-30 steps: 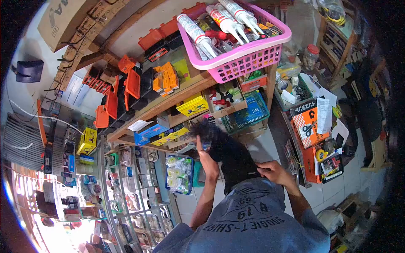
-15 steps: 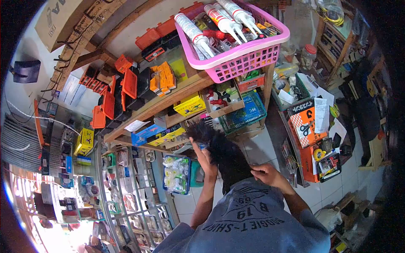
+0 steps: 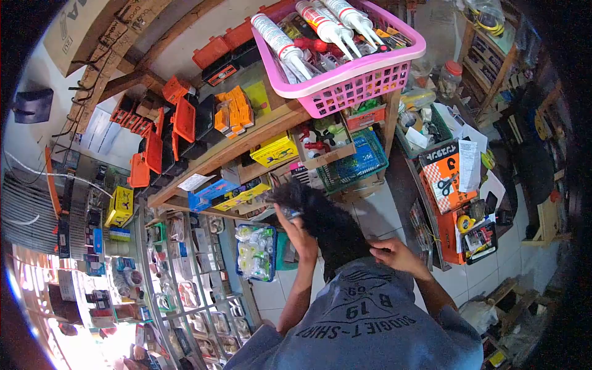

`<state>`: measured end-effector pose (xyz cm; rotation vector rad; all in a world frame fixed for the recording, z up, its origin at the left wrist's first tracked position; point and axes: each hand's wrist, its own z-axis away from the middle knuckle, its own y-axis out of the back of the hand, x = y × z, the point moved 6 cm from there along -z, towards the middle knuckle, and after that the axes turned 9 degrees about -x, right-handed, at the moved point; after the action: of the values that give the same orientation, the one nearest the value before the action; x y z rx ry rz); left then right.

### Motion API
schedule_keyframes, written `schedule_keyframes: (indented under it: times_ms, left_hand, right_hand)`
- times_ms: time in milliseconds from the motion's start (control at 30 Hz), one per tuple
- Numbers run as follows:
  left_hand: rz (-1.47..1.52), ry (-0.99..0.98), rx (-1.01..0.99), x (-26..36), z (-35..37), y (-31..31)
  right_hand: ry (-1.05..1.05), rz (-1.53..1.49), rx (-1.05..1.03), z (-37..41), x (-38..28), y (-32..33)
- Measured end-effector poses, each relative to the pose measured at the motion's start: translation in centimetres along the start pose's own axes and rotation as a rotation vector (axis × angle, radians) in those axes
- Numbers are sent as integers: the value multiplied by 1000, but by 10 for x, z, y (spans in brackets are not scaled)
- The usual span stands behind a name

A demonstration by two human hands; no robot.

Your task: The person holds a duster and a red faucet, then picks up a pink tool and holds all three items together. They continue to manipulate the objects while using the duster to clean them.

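My left hand (image 3: 300, 239) is raised with its fingers stretched out, beside a black, ragged-edged shape (image 3: 339, 237) that runs up the view from my grey printed shirt (image 3: 370, 308). A small blue-grey patch (image 3: 291, 214) shows by its fingers. On the other side of the black shape, my right hand (image 3: 394, 254) is held with the fingers bent in and pressed together near the shirt's edge; I cannot tell whether anything is in them. Left of my left hand stands a blue crate (image 3: 274, 251) of clear plastic-wrapped items.
A pink basket (image 3: 354, 92) with sealant tubes (image 3: 274, 37) sits on the wooden shelf (image 3: 259, 132) ahead. Orange-lidded cases (image 3: 184, 120) line that shelf. Right of me is a table with an orange box (image 3: 447, 176) and a tape measure (image 3: 465, 224). Glass shelving (image 3: 185, 271) stands left.
The view has shifted slightly, so the shelf goods sit a little further left. My hands keep nearly the same pose, the left with fingers out and the right curled.
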<state>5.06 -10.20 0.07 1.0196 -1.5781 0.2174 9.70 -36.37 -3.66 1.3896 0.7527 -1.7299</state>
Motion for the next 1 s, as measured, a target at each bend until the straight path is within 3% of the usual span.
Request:
schedule_keyframes:
  times_ms: [33, 67, 100, 133, 167, 200, 233, 300, 333, 367, 467, 633, 700, 800, 900, 1000]
  left_hand:
    - [-39, 21, 74, -12, -5, 9]
    - [-351, -79, 140, -14, -13, 20]
    - [-351, -77, 143, -12, -18, 29]
    - [177, 272, 65, -37, -20, 33]
    - [711, 612, -17, -55, -12, 23]
    - [896, 705, -39, -71, -11, 20]
    - [896, 701, -33, -74, -10, 22]
    - [1359, 618, -228, -47, -13, 7]
    - [1469, 687, -151, -42, -11, -1]
    - [1469, 693, -161, -38, -10, -4]
    - [1501, 634, -318, -10, -12, -16]
    - [1364, 692, -271, -32, -4, -8]
    - [1503, 640, -410, -46, -4, -11]
    - [1299, 779, -229, -54, 9, -13]
    - [1241, 740, -214, -52, 8, -17]
    - [1294, 738, -262, -34, 11, -28]
  right_hand:
    - [25, 25, 32, 4, 6, 4]
    - [24, 26, 31, 6, 8, 8]
    - [3, 54, 169, 9, 9, 21]
    - [-18, 82, 303, 12, 10, 31]
    - [-19, 83, 296, 12, 5, 35]
    - [-26, 63, 306, 14, -4, 40]
    - [-30, 43, 319, 14, -8, 45]
    - [-65, 122, 222, 13, -7, 45]
    - [-36, 219, 104, 13, -13, 39]
    - [-10, 315, -11, 12, -20, 30]
    - [-2, 289, 63, 5, -16, 29]
    - [-25, 245, -58, 3, -14, 32]
    - [-145, 152, 57, 2, -3, 41]
    - [-14, 288, -89, 2, -26, 32]
    - [16, 200, 47, -3, -26, 34]
    - [71, 254, 9, -9, -28, 27]
